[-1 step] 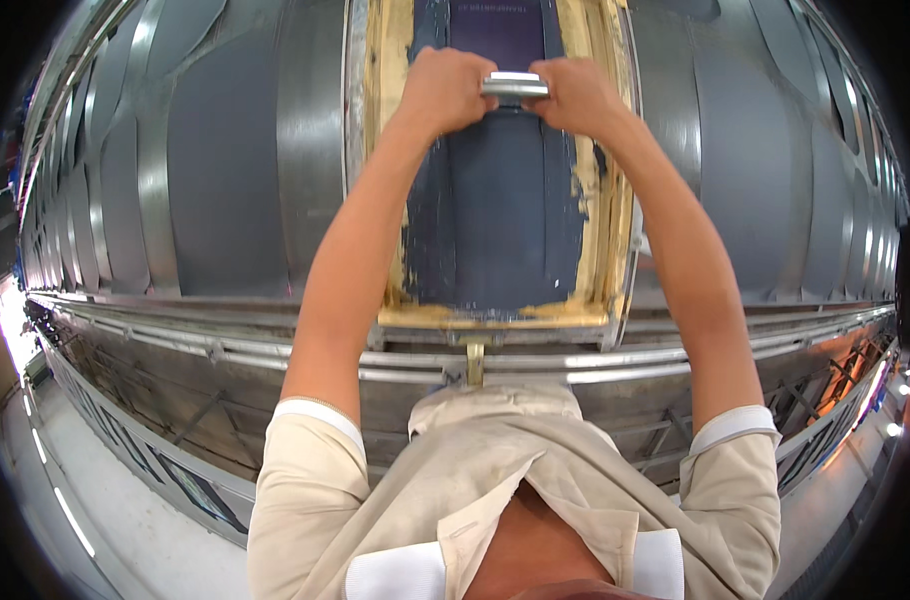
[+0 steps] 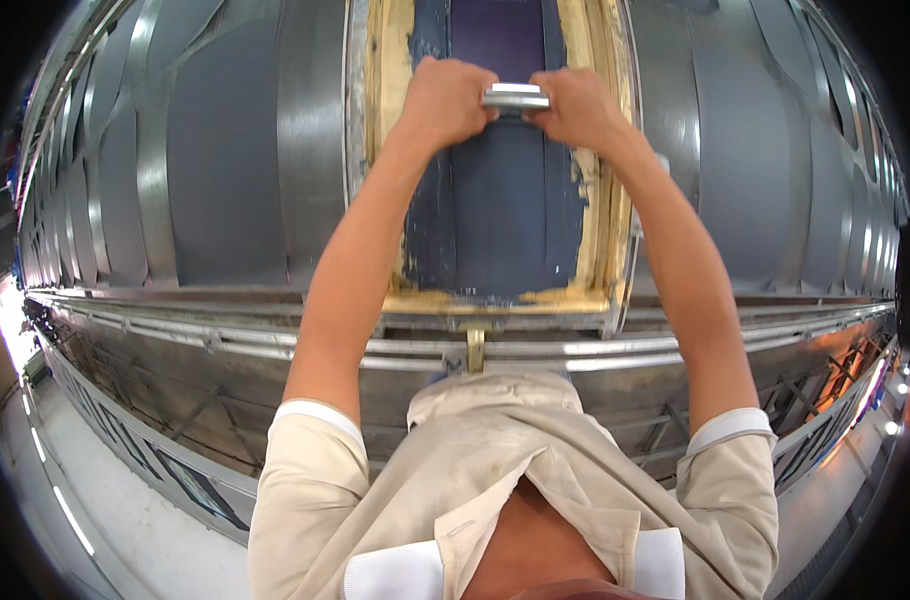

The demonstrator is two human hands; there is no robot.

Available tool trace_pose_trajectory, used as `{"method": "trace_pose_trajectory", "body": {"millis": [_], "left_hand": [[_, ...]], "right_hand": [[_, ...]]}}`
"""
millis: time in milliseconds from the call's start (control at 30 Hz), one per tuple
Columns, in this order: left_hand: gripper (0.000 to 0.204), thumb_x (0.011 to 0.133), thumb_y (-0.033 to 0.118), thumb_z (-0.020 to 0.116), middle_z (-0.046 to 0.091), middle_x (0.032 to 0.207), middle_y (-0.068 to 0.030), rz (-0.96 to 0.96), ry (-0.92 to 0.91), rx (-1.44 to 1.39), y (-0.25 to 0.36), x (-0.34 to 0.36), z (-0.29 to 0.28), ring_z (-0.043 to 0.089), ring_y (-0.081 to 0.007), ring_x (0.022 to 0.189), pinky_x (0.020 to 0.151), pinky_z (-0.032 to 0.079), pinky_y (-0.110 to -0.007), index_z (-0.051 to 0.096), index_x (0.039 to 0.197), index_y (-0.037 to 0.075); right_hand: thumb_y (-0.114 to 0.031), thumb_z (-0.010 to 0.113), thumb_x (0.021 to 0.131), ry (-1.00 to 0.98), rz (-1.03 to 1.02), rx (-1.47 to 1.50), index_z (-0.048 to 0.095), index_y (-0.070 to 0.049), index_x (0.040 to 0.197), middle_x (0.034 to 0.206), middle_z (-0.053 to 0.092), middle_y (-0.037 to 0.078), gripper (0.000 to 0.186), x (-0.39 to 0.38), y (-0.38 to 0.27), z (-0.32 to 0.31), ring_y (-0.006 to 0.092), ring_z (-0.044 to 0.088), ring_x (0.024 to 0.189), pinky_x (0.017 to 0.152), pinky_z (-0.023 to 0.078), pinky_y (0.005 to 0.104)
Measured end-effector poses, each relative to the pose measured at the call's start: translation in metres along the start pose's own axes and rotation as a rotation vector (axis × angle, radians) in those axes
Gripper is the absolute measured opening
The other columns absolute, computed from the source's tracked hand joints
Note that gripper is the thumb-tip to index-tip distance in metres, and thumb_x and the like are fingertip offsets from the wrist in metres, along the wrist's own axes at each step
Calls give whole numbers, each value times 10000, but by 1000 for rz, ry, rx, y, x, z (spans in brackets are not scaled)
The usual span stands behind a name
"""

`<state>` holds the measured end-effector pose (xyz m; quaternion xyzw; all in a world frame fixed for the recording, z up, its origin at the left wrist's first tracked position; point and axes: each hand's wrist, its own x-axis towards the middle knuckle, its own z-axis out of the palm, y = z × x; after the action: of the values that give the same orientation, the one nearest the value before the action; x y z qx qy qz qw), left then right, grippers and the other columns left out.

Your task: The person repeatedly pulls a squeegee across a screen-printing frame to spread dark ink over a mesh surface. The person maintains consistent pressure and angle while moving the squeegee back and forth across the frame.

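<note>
Both my hands grip a silver squeegee (image 2: pixel 516 97), one at each end. My left hand (image 2: pixel 445 100) has its fingers wrapped round the left end, and my right hand (image 2: pixel 578 105) closes on the right end. The squeegee lies crosswise over a long printing screen (image 2: pixel 500 220) coated with dark blue-grey ink. Its lower edge, where it meets the mesh, is hidden from me. A purple-tinted strip (image 2: pixel 496 35) shows beyond my hands. Yellowish, ink-smeared borders (image 2: pixel 595 255) run round the mesh inside the frame.
Dark grey flat pieces lie on the metal table to the left (image 2: pixel 225 170) and the right (image 2: pixel 750 170) of the screen. Metal rails (image 2: pixel 615 362) run along the table's near side, between it and my body. A brass-coloured bracket (image 2: pixel 475 350) sticks out below the frame.
My hands and the squeegee have come slightly nearer to me along the screen. The view has shifted a little, so the frame's near edge sits higher.
</note>
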<state>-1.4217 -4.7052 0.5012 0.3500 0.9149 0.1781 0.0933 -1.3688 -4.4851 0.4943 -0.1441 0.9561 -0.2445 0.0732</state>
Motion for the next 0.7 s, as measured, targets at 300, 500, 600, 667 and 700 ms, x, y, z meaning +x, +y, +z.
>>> {"method": "trace_pose_trajectory", "body": {"millis": [300, 500, 600, 667, 700], "left_hand": [[140, 711, 114, 795, 682, 814, -4, 60, 61, -48, 89, -179, 29, 615, -223, 776, 787, 396, -391, 710, 808, 169], [108, 759, 190, 811, 684, 779, -20, 57, 45, -8, 45, -83, 3, 648, -243, 809, 797, 404, -404, 717, 809, 172], [146, 774, 275, 811, 716, 824, -45, 50, 57, 79, -2, 16, -16, 687, -260, 865, 820, 430, -432, 729, 837, 172], [192, 789, 331, 806, 737, 865, -62, 29, 43, 133, -32, 86, -32, 707, -272, 900, 848, 446, -445, 742, 878, 174], [213, 801, 354, 801, 744, 883, -70, 16, 36, 142, -44, 116, -40, 712, -279, 913, 863, 451, -447, 751, 907, 177]], "right_hand": [[-163, 793, 765, 28, -67, 64, 676, -116, 901, 777, 641, 103, 186, -171, -98, 44, 313, 632, 858, 857, 453, 432], [-205, 794, 764, -20, -57, -51, 661, -102, 851, 774, 684, 103, 189, -83, -51, 2, 330, 657, 843, 834, 467, 449], [-238, 792, 780, 42, -79, -94, 680, -108, 876, 810, 704, 117, 196, 16, 7, -26, 359, 677, 850, 800, 498, 478], [-258, 795, 794, 70, -67, -102, 687, -101, 883, 841, 714, 139, 210, 82, 44, -45, 385, 686, 864, 774, 526, 494], [-259, 799, 801, 101, -56, -114, 683, -95, 873, 847, 712, 156, 212, 110, 59, -53, 398, 684, 862, 755, 535, 496]]}}
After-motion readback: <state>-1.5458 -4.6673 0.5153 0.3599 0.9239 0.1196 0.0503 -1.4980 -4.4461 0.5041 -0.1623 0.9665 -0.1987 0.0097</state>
